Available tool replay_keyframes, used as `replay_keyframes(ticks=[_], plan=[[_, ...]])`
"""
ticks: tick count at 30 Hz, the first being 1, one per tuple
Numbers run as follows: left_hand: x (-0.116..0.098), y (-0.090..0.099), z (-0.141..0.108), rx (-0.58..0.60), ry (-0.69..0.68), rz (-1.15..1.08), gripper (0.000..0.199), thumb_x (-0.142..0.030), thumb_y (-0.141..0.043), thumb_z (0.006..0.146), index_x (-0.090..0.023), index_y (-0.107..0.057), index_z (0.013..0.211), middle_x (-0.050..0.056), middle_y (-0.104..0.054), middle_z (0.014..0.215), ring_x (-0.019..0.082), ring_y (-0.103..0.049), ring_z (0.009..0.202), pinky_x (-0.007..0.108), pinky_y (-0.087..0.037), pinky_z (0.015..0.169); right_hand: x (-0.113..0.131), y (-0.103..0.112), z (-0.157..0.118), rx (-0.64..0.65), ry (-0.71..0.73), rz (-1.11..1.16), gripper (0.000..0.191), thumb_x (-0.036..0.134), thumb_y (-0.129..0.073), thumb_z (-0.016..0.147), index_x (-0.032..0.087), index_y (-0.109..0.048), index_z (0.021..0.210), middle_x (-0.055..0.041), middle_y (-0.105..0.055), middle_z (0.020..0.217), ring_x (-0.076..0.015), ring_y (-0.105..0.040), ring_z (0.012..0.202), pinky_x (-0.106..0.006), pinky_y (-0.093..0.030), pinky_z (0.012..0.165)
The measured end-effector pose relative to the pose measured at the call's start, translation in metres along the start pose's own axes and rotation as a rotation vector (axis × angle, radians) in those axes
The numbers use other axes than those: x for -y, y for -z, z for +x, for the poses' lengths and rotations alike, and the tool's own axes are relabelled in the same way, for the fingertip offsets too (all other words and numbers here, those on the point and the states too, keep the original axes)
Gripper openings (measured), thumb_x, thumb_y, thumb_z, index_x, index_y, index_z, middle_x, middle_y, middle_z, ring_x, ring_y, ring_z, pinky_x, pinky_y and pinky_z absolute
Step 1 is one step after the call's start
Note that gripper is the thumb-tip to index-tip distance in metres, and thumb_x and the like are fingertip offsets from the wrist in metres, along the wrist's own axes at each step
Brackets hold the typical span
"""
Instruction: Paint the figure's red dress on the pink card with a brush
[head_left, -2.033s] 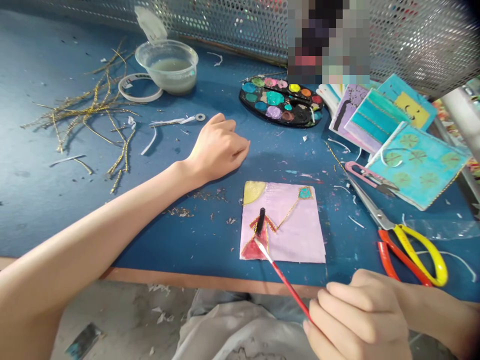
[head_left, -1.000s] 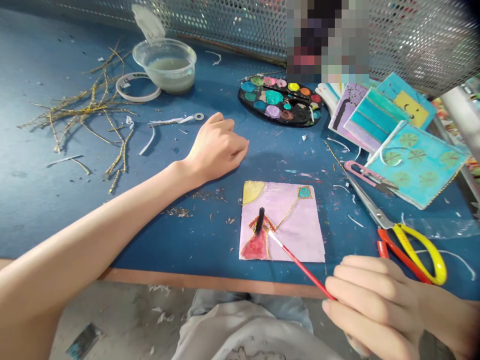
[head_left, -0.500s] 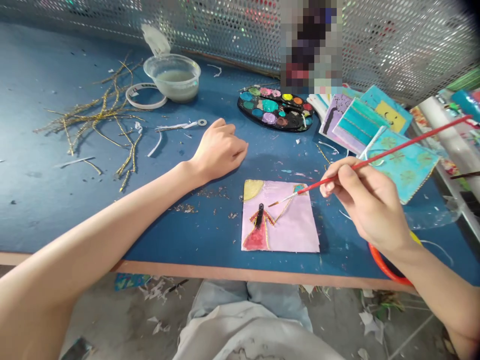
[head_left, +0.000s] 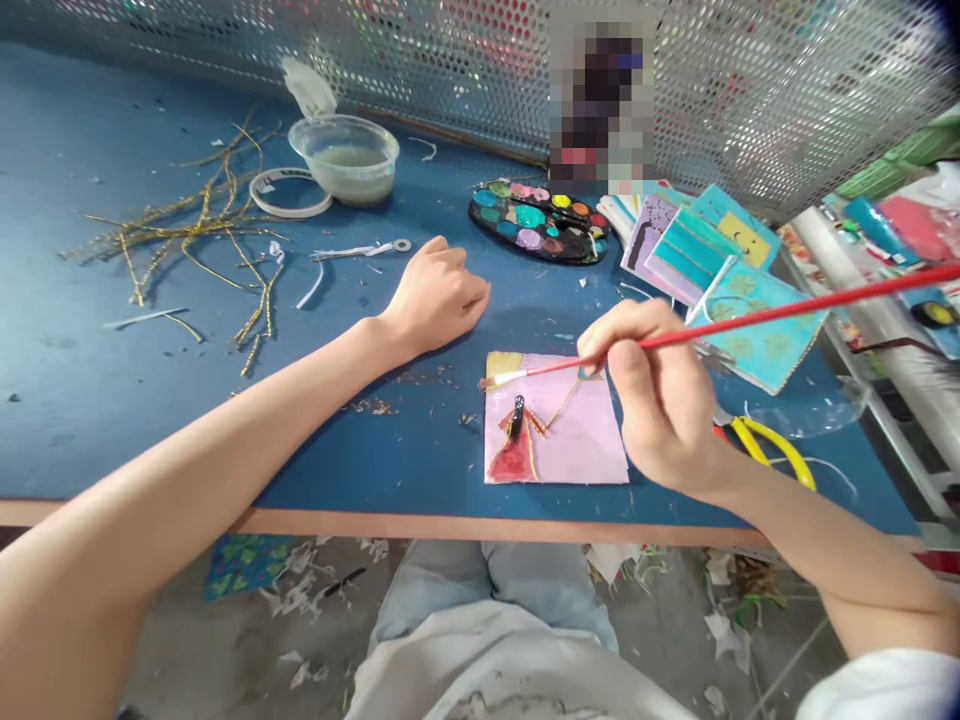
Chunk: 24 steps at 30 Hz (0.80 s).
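Observation:
My right hand [head_left: 652, 395] pinches a thin red paintbrush [head_left: 757, 315] near its ferrule. The brush tip lies over the upper left of a pink square card [head_left: 577, 440], by a yellow corner patch; whether it touches cannot be told. On the card are a figure in a red dress with black hair, and a gold line running up to a small blue patch partly hidden by my fingers. My left hand [head_left: 441, 300] rests on the table beyond the card, its fingers curled in, with nothing visible in them.
A black paint palette [head_left: 540, 255], a plastic bowl of cloudy water [head_left: 351, 175] and a tape roll [head_left: 291, 208] stand at the back. Gold twisted strands [head_left: 202, 232] lie left. Painted cards [head_left: 761, 335] and yellow-handled pliers [head_left: 787, 460] are at right. Behind is a perforated metal screen [head_left: 450, 70].
My right hand has moved left over the card with the brush, and the brush tip has gone from beside the figure's head to the yellow corner. The pliers show more. My left hand stays put.

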<state>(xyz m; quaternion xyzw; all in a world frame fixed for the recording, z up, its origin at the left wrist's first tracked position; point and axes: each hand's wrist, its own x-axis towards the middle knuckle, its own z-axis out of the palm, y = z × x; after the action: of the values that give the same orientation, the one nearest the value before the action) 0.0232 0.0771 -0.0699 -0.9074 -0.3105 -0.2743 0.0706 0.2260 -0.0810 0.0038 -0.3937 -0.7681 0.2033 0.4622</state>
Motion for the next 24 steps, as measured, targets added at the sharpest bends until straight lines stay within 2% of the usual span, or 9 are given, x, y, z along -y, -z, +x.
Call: replay_keyframes(ticks=[3,6,10,15,19,24], plan=[[0.001,-0.003,0.000,0.013,0.017,-0.012,0.032,-0.024,-0.042,0.083,-0.015,-0.052,0.054,0.003,-0.047,0.055,0.017,-0.053,0.074,0.040,-0.039,0.088,-0.008,-0.004,-0.011,0.103,0.083,0.044,0.023,0.024,-0.030,0.100,0.023,-0.053,0.098,-0.0005,-0.056,0.078,-0.0101,-0.056,0.068,-0.027,-0.049,0.062],[0.002,-0.004,0.000,0.011,0.027,-0.041,0.032,-0.025,-0.042,0.082,-0.015,-0.053,0.054,0.003,-0.046,0.055,0.017,-0.054,0.074,0.042,-0.039,0.087,-0.018,-0.006,-0.017,0.050,0.113,0.101,0.025,0.025,-0.028,0.101,0.023,-0.052,0.095,0.0008,-0.052,0.069,-0.0103,-0.052,0.060,-0.029,-0.046,0.056],[0.001,0.001,0.001,0.043,0.011,-0.059,0.033,-0.024,-0.041,0.084,-0.017,-0.051,0.052,0.003,-0.044,0.053,0.018,-0.052,0.073,0.043,-0.038,0.085,-0.027,-0.011,-0.018,-0.058,0.089,0.098,0.018,0.027,-0.035,0.099,0.025,-0.048,0.087,0.0006,-0.047,0.070,-0.0123,-0.048,0.061,-0.032,-0.045,0.059],[-0.001,0.007,0.002,0.062,-0.012,-0.094,0.035,-0.022,-0.041,0.086,-0.019,-0.047,0.052,0.004,-0.044,0.051,0.017,-0.047,0.071,0.041,-0.038,0.082,-0.034,-0.011,-0.020,0.005,0.134,0.098,0.020,0.026,-0.033,0.099,0.024,-0.051,0.090,0.0002,-0.049,0.071,-0.0124,-0.047,0.058,-0.031,-0.043,0.055],[0.000,0.006,0.002,0.041,-0.029,-0.110,0.035,-0.022,-0.039,0.087,-0.020,-0.049,0.053,0.005,-0.046,0.053,0.018,-0.048,0.073,0.041,-0.037,0.081,-0.035,-0.009,-0.020,0.041,0.207,0.112,0.020,0.024,-0.034,0.099,0.022,-0.050,0.087,0.0013,-0.047,0.066,-0.0117,-0.046,0.056,-0.030,-0.041,0.055],[0.002,0.003,0.001,0.021,-0.059,-0.102,0.035,-0.022,-0.037,0.086,-0.021,-0.052,0.054,0.007,-0.048,0.054,0.019,-0.047,0.073,0.040,-0.034,0.078,-0.036,-0.010,-0.020,0.066,0.229,0.075,0.020,0.028,-0.039,0.099,0.020,-0.049,0.084,0.0016,-0.048,0.066,-0.0099,-0.045,0.055,-0.028,-0.039,0.053]])
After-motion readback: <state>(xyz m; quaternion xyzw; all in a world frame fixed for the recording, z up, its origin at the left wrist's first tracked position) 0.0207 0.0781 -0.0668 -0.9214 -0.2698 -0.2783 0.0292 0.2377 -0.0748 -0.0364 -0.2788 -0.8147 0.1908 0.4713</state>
